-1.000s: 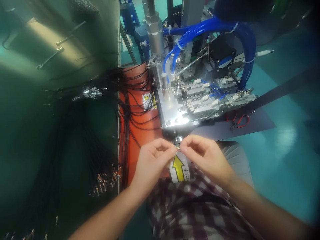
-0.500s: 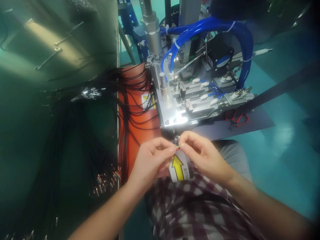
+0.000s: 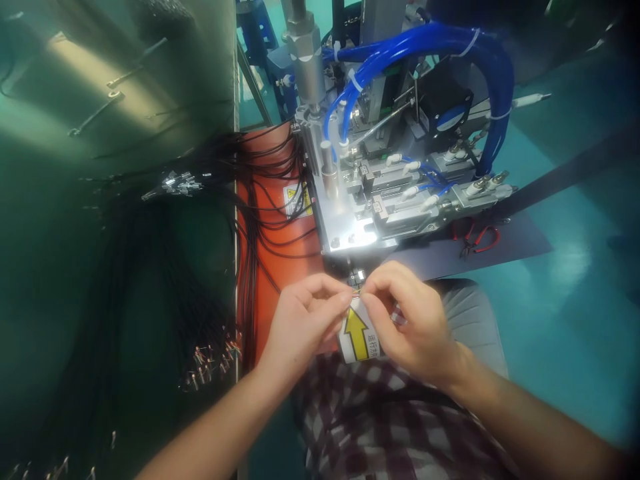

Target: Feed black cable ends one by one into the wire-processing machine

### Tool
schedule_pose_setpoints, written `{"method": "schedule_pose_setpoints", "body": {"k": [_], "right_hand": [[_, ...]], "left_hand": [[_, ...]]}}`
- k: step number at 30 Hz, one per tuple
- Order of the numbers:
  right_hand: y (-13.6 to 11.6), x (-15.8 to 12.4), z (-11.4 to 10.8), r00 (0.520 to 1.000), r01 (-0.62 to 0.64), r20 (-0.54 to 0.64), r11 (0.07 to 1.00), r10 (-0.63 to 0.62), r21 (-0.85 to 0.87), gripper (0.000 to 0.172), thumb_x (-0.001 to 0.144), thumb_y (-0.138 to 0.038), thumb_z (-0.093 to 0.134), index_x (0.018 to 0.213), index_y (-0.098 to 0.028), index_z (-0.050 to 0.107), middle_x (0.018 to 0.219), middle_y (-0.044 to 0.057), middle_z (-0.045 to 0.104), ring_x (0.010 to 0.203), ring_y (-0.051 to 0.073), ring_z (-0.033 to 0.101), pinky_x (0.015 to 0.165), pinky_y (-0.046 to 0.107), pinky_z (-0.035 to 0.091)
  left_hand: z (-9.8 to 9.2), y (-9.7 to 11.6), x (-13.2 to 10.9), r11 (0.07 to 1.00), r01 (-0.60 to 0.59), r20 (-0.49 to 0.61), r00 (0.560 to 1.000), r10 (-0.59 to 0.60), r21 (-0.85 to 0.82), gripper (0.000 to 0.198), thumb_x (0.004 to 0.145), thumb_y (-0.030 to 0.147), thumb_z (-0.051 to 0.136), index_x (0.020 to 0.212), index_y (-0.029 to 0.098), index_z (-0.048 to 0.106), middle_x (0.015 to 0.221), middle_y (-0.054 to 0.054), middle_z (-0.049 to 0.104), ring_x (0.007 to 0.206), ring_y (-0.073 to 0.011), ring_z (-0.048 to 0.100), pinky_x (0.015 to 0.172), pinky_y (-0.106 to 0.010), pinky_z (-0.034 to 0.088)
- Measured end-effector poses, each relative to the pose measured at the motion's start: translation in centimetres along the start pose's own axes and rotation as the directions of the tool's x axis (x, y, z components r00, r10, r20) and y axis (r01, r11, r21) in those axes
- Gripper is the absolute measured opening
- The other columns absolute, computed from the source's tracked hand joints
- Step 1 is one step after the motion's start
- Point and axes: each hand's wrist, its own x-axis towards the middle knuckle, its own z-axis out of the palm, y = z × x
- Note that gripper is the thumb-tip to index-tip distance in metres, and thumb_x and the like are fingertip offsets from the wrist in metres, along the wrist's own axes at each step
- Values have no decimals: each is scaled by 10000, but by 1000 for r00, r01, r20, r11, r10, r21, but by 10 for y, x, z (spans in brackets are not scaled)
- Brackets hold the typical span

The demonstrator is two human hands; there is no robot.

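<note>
Hands: left hand (image 3: pixel 300 320) and right hand (image 3: pixel 410 327) meet fingertip to fingertip, low in the middle of the view
Left hand: curled nearly closed, thumb and forefinger pinched on a thin part (image 3: pixel 356 292); other fingers folded in
Right hand: also curled, thumb and forefinger pinched on the same thin part from the other side; knuckles turned toward the camera
Thin part: sits right between the two pinches, touching both; yellowish, too small to tell what it is
Arrow label (image 3: pixel 357 333): white tag with yellow arrow, just below the pinch, between the two palms, its right edge covered by the right hand
Black fitting (image 3: pixel 357 275): just above the fingertips, at the machine's lower edge; contact with the thin part cannot be told
Metal base plate (image 3: pixel 345 233): above both hands, near but apart
Blue air hoses (image 3: pixel 425 40): well above the hands, arching over the machine
Cooling fan (image 3: pixel 445 110): up and right of the right hand, well apart
Red-handled pliers (image 3: pixel 475 240): up and right of the right hand, lying on a dark sheet
Orange panel (image 3: pixel 280 267): just left of and above the left hand
Black wires (image 3: pixel 165 267): hanging bundle, left of the left hand, bare tips at the bottom
Checked shirt (image 3: pixel 375 413): below both hands
</note>
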Motion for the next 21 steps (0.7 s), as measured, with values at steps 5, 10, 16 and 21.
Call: {"method": "schedule_pose_setpoints", "body": {"k": [5,10,16,21], "right_hand": [[2,0,0,999,-35,-10,999,34,-25,108,890,-99,526,832,-190,537,752,15,544,658,142,506,594,285,405],[3,0,-2,973,-226,0,963,229,145,106,917,-155,530,833,-207,568,788,8,571,665,138,526,601,271,440],[4,-3,-2,972,-220,-43,959,230,177,37,887,-178,584,876,-209,601,819,14,580,670,142,540,587,276,443],[3,-4,0,924,-372,13,887,383,274,53,863,-225,623,818,-198,615,736,-12,564,563,107,486,526,250,411]], "left_hand": [[1,1,-1,999,17,-10,1000,-16,49,186,757,302,704,707,139,628,415,64,433,366,-25,329,387,-133,229],[1,2,-1,1000,-14,5,1000,14,21,195,755,318,709,738,131,658,497,37,496,375,-24,317,383,-156,236],[-1,-2,0,999,-32,38,999,33,-21,173,806,299,670,744,138,649,512,39,502,382,-19,320,411,-163,262],[-1,-1,-1,999,-40,46,998,42,-27,171,818,284,656,739,133,642,532,32,528,381,-13,329,424,-167,270]]}}
